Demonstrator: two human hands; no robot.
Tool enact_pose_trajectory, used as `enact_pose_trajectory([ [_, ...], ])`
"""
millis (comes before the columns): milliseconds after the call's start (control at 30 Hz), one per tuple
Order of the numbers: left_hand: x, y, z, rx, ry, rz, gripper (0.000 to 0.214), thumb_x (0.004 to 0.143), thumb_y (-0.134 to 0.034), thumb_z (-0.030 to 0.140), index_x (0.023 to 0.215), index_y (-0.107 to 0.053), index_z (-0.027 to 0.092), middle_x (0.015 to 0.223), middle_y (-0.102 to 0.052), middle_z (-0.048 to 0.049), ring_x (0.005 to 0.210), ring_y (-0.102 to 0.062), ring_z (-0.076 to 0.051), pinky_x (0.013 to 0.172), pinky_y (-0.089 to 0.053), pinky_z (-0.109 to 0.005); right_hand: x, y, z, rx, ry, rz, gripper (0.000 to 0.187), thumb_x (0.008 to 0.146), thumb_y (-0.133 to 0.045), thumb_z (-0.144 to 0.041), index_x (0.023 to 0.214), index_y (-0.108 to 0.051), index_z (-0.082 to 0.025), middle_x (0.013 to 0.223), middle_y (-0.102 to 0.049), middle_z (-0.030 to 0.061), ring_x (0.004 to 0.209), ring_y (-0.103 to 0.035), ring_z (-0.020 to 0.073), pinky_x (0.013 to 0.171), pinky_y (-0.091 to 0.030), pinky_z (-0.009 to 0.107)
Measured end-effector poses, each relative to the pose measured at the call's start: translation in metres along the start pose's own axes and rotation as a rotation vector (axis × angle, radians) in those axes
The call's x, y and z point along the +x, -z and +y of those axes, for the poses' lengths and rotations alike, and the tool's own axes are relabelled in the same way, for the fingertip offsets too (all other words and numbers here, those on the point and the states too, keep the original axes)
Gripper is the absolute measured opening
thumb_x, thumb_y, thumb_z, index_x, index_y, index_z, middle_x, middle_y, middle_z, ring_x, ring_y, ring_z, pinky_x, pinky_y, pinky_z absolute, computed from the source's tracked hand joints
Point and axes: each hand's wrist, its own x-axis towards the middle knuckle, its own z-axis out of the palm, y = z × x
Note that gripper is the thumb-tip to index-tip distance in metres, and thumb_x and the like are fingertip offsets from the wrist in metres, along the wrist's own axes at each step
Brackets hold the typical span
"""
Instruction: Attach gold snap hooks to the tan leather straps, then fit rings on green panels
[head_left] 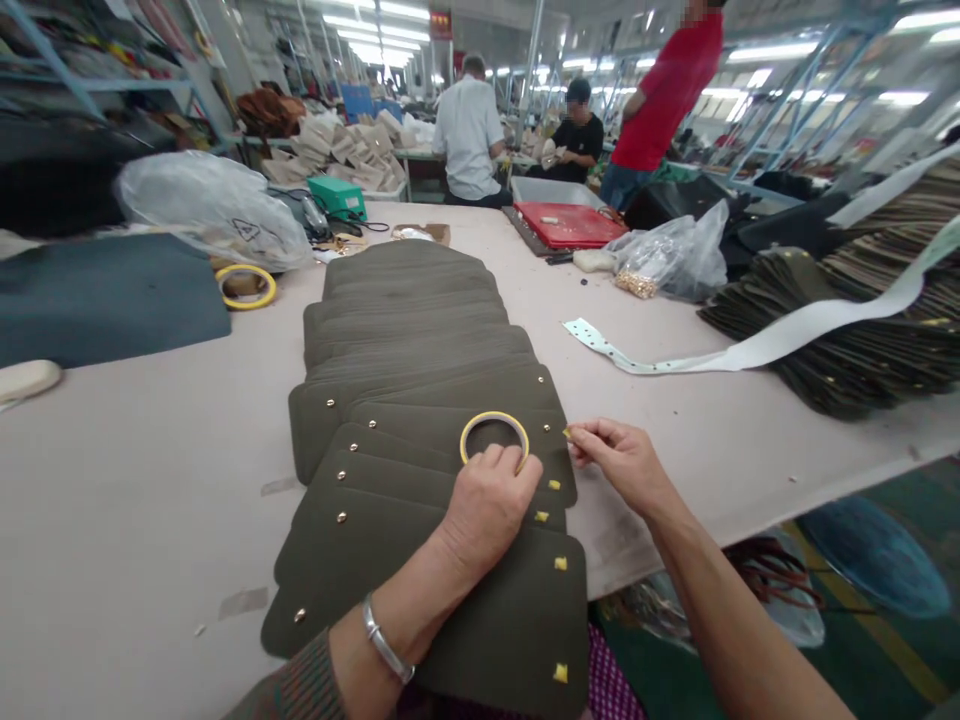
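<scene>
A long overlapping row of olive-green leather panels (409, 330) with small brass studs runs down the table towards me. My left hand (489, 505) rests on the nearest panels, its fingers curled on a yellow roll of tape (494, 437). My right hand (619, 462) is closed in a pinch at the right edge of a panel, holding a small yellow piece of tape (568, 432). Small yellow tape tabs (559, 563) sit along the right edges of the closer panels.
A white perforated strip (750, 350) lies to the right over a stack of dark panels (847, 365). Clear bags (667, 258), a red tray (566, 224), another tape roll (245, 286) and a green box (337, 196) stand farther back. Three people work at the far end.
</scene>
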Motion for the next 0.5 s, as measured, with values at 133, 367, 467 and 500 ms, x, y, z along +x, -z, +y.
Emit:
enact_pose_trajectory([
  [133, -0.001, -0.013, -0.003, -0.018, -0.015, -0.04, 0.007, 0.092, -0.052, 0.02, 0.087, -0.056, 0.019, 0.09, -0.063, -0.0043, 0.081, -0.057, -0.023, 0.067, -0.051, -0.034, 0.009, -0.006, 0.006, -0.148, 0.051, -0.028, 0.034, 0.078, -0.062, -0.048, 0.081, -0.072, -0.015, 0.061, -0.066, 0.0031, 0.054, -0.058, 0.0152, 0.052, -0.046, 0.026],
  [367, -0.001, -0.012, -0.003, -0.056, -0.002, -0.087, 0.008, 0.092, -0.049, 0.019, 0.087, -0.055, 0.02, 0.091, -0.061, -0.0036, 0.082, -0.056, -0.023, 0.068, -0.052, -0.036, 0.018, -0.021, 0.004, -0.402, 0.199, -0.048, 0.023, 0.083, -0.054, -0.035, 0.079, -0.07, -0.019, 0.075, -0.072, 0.0039, 0.065, -0.062, 0.0177, 0.064, -0.045, 0.029],
  [467, -0.002, -0.012, -0.004, -0.069, 0.005, -0.095, 0.009, 0.093, -0.048, 0.019, 0.087, -0.056, 0.02, 0.09, -0.061, -0.0039, 0.082, -0.056, -0.023, 0.068, -0.052, -0.036, 0.022, -0.024, 0.005, -0.476, 0.25, -0.055, 0.019, 0.083, -0.053, -0.031, 0.079, -0.068, -0.019, 0.078, -0.071, 0.0047, 0.069, -0.063, 0.0189, 0.068, -0.045, 0.031],
  [500, -0.002, -0.012, -0.004, -0.073, 0.007, -0.096, 0.01, 0.093, -0.048, 0.019, 0.087, -0.056, 0.02, 0.09, -0.061, -0.0041, 0.082, -0.055, -0.023, 0.068, -0.052, -0.036, 0.023, -0.025, 0.006, -0.495, 0.261, -0.057, 0.017, 0.083, -0.054, -0.03, 0.081, -0.068, -0.02, 0.076, -0.071, 0.0041, 0.068, -0.063, 0.019, 0.068, -0.045, 0.031],
])
